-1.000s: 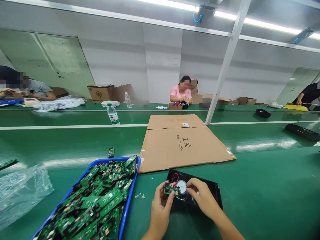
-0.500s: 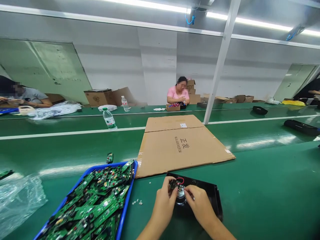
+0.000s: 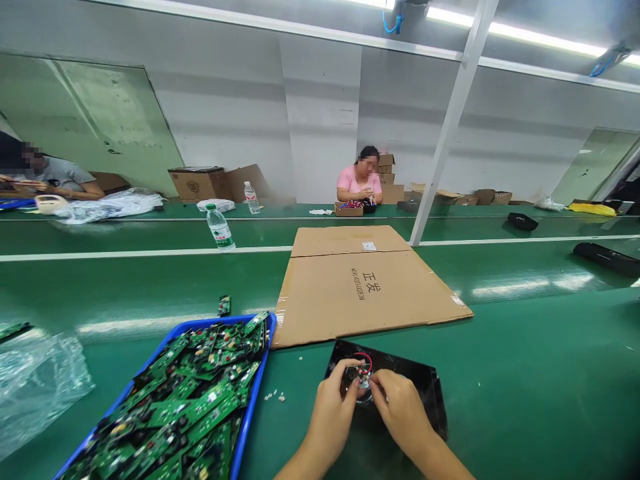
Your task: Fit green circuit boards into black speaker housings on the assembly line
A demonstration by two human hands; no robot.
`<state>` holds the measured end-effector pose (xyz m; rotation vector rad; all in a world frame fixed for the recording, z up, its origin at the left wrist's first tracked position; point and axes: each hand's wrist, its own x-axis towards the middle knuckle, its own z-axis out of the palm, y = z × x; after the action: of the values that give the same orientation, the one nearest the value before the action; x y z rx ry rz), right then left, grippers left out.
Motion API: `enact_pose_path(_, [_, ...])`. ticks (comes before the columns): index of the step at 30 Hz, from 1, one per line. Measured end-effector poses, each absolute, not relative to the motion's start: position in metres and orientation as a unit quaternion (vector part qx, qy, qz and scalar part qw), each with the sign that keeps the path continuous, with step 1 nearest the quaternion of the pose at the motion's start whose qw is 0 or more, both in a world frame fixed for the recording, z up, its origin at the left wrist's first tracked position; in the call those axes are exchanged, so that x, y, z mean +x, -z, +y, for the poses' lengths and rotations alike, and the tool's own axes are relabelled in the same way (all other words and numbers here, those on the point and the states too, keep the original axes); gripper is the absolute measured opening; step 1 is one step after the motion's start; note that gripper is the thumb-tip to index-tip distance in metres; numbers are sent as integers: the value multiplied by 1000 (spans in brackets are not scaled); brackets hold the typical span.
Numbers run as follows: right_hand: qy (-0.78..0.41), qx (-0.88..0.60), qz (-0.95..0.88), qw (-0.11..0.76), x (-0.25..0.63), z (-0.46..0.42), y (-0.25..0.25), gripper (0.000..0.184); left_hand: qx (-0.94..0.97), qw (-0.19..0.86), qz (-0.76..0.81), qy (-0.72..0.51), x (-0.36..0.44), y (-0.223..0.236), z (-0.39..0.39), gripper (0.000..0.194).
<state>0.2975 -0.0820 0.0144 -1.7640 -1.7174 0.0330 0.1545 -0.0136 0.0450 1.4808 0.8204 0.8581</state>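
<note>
A black plastic housing (image 3: 435, 400) lies on the green bench in front of me, tilted slightly to my view. Over its left part my left hand (image 3: 331, 403) is closed around the edge of a small circuit board (image 3: 361, 371). My right hand (image 3: 401, 405) pinches at the board's right side; whatever is between its fingertips is too small to make out. A red wire (image 3: 369, 357) loops up behind the board. Beneath the fingers, a round speaker-like part is mostly hidden.
To my left stands a blue tray (image 3: 273, 333) heaped with green circuit boards. A flattened cardboard sheet (image 3: 325, 300) lies beyond the housing. A clear plastic bag (image 3: 40, 393), small white bits (image 3: 281, 398) and a water bottle (image 3: 220, 228) are also about. Co-workers sit across the bench.
The view has tilted and shifted slightly. Both hands stay at the board over the housing; the board now appears tipped a little differently, with more of the red wire showing.
</note>
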Motion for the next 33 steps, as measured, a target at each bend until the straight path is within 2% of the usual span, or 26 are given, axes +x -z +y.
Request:
enact_pose_path(4, [-30,-669,-660,341,299,-83,-13,48,659,589,326,-337,150,-50,-8,27])
enact_pose_path(6, [-60,-674,-645,356,300,-83,-12,44,664,598,309,-325,148,-54,-7,26])
enact_pose_path(9, [-111,-688,-609,378,300,-83,-11,23,663,603,297,-329,146,-57,-8,24])
enact_pose_path(13, [-112,-698,-620,341,299,-84,-10,33,669,589,298,-341,145,-56,-11,21])
enact_pose_path(20, [-77,-690,-635,339,295,-87,-12,34,669,594,299,-331,148,-57,-15,23])
enact_pose_path(25, [-161,-684,-602,379,309,-88,-23,26,658,595,316,-335,148,-56,-13,21])
enact_pose_path(29, [-184,-706,-558,397,332,-91,-38,36,647,565,364,-360,147,-56,-8,17])
enact_pose_path(33, [-359,-645,-517,433,333,-93,-52,32,633,568,387,-355,148,-58,-7,19])
